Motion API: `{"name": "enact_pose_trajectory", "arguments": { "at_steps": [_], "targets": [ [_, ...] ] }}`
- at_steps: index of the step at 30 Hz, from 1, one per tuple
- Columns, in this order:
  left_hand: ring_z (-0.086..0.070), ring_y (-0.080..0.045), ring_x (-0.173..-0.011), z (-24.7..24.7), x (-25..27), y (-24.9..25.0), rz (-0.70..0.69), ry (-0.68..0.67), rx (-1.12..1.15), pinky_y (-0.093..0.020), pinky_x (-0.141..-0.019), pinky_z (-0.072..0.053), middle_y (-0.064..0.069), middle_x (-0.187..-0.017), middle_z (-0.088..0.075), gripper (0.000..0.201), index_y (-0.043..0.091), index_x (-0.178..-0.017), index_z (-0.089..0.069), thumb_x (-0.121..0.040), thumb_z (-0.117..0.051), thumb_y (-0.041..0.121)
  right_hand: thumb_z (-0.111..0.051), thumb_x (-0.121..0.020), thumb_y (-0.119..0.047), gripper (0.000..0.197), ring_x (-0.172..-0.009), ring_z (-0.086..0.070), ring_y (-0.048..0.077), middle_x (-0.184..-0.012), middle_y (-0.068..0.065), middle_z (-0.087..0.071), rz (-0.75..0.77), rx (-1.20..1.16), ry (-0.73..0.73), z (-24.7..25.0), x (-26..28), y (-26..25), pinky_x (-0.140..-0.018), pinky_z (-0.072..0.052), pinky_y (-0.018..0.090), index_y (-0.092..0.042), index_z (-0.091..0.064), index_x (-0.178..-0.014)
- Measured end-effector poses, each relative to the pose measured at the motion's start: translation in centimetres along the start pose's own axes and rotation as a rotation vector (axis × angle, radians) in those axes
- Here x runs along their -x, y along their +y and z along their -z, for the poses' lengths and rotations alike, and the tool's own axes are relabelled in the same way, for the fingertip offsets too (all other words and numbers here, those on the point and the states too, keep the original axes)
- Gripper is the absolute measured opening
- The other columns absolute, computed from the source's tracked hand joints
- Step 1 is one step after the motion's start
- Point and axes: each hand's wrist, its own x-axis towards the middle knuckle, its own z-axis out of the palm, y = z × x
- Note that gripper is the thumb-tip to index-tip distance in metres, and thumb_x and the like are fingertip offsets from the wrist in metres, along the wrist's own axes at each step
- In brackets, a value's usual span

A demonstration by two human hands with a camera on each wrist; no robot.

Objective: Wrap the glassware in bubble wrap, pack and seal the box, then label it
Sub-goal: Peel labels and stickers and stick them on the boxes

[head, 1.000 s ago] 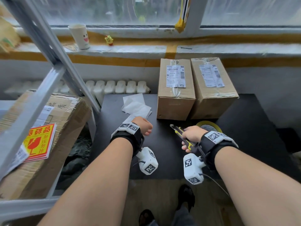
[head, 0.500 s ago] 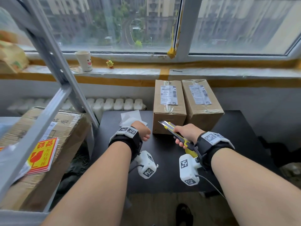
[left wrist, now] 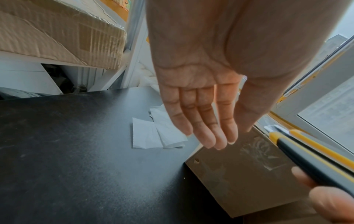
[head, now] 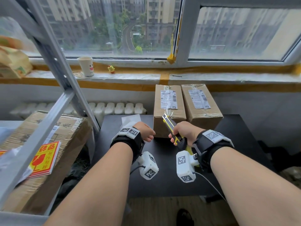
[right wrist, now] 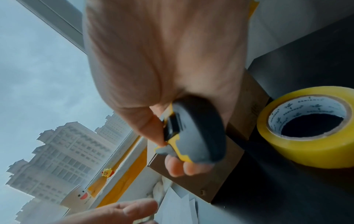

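Two sealed cardboard boxes with shipping labels stand side by side at the back of the black table (head: 162, 176): the left box (head: 169, 111) and the right box (head: 202, 108). My right hand (head: 180, 132) grips a yellow-and-black utility knife (head: 171, 126), whose tip points up at the left box's front top edge. The grip shows in the right wrist view, with fingers curled round the knife (right wrist: 195, 133). My left hand (head: 145, 131) hovers by the left box's front left corner. Its fingers (left wrist: 216, 121) are straight and hold nothing.
A yellow tape roll (right wrist: 310, 125) lies on the table right of the knife hand. White paper sheets (left wrist: 157, 133) lie left of the boxes. A metal shelf frame (head: 53, 54) holds a big carton (head: 68, 128) with red fragile stickers (head: 45, 157). A paper cup (head: 86, 66) stands on the windowsill.
My right hand has lifted the knife from low over the table up to the left box's front. My left hand has shifted toward that box. The head view has tilted up.
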Motion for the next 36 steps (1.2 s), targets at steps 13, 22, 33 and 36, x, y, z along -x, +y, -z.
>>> {"name": "enact_pose_trajectory", "arguments": {
  "at_steps": [13, 22, 33, 36],
  "targets": [
    [-0.059, -0.007, -0.067, 0.6, -2.4, -1.9, -0.057, -0.04, 0.166, -0.021, -0.066, -0.048, 0.0, -0.079, -0.067, 0.016, 0.017, -0.081, -0.063, -0.088, -0.069, 0.029, -0.048, -0.094, 0.01, 0.014, -0.07, -0.057, 0.025, -0.079, 0.016, -0.054, 0.108, -0.062, -0.268, -2.2, -1.1, 0.6, -0.07, -0.056, 0.04, 0.002, -0.057, -0.102],
    [-0.063, -0.015, -0.072, 1.4, -5.3, -3.7, 0.131, 0.005, 0.23, -0.028, -0.066, -0.046, -0.005, -0.081, -0.064, 0.02, 0.011, -0.083, -0.053, -0.101, -0.047, 0.019, -0.059, -0.095, -0.012, 0.035, -0.072, -0.066, 0.024, -0.086, 0.017, -0.062, 0.052, 0.035, -0.125, -3.1, -4.0, 1.1, -0.065, -0.058, 0.031, -0.001, -0.048, -0.126],
    [-0.07, -0.025, -0.082, 0.7, -12.9, -7.1, 0.21, 0.123, -0.078, -0.034, -0.075, -0.057, -0.011, -0.088, -0.072, 0.017, 0.002, -0.09, -0.063, -0.091, -0.062, 0.019, -0.054, -0.098, -0.019, 0.028, -0.08, -0.063, 0.02, -0.086, 0.008, -0.062, -0.092, 0.163, -0.073, -0.3, -9.0, 3.8, -0.076, -0.053, 0.031, -0.006, -0.053, -0.123],
    [-0.061, -0.021, -0.068, -0.5, -13.9, -7.3, 0.184, 0.163, -0.144, -0.031, -0.068, -0.054, -0.003, -0.07, -0.061, 0.023, 0.011, -0.069, -0.054, -0.089, -0.063, 0.015, -0.054, -0.098, -0.018, 0.024, -0.075, -0.062, 0.018, -0.084, 0.007, -0.061, -0.117, 0.153, -0.069, 0.3, -10.0, 4.3, -0.072, -0.052, 0.03, -0.006, -0.054, -0.12]
  ]
}}
